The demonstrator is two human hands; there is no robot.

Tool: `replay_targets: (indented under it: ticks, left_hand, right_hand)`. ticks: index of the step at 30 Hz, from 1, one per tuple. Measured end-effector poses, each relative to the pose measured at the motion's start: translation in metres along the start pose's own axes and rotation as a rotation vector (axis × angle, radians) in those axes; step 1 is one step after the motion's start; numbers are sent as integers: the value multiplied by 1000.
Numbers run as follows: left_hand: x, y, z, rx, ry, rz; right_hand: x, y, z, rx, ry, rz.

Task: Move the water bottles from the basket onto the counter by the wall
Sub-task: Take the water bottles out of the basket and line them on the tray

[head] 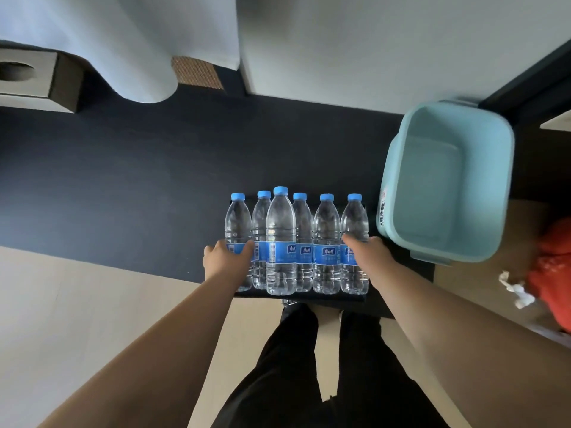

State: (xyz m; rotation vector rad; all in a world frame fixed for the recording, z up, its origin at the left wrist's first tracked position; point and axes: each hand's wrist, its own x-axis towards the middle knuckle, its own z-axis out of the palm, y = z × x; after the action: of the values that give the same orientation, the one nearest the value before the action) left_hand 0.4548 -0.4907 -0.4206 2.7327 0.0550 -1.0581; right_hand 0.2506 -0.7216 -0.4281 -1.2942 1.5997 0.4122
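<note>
While six clear plastic water bottles with blue caps and blue labels [296, 242] stand upright in a tight row on the dark matte surface [139, 180], both bare hands press in on the ends of that row. One bottle, third from the left end [280, 242], stands slightly nearer the camera than its neighbours and overlaps them. The left hand [227, 257] is wrapped around the label band of the leftmost bottle [238, 230], its fingers [247, 247] curled against the plastic and close together. The right hand [366, 254] lies against the outer side of the rightmost bottle [354, 239], its fingers [352, 240] pressed together and laid flat on the label; whether the thumb closes around the back cannot be told. Just right of the row, near the rightmost bottle but not touching it as far as can be seen, sits the pale turquoise plastic basket with side handles [401, 168], its inside showing no bottles. Beyond the row, past a wide stretch of dark top, rises the white wall [370, 41]. Far left of the row, a light cardboard box with a round opening [27, 75] rests at the back. Right of the basket lies an orange-red crumpled bag [553, 273]. Below the bottles, black trouser legs [293, 366] stand on a pale floor [92, 304].
</note>
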Motion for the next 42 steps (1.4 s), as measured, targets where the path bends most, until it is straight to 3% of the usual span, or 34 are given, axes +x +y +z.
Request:
replay_targets:
  ticks: [12, 24, 33, 42]
  left_hand:
    - [15, 4, -8, -340, -154, -210]
    - [23, 5, -18, -465, -310, -222]
    - [12, -2, -18, -559, -293, -217]
    - [-4, -13, -46, -629, -266, -203]
  right_hand:
    - [13, -4, -3, 260, -145, 161]
    - [-1, -7, 8, 232, -8, 167]
    - [-8, -11, 5, 277, 28, 46]
    - [-32, -24, 2, 300, -74, -83]
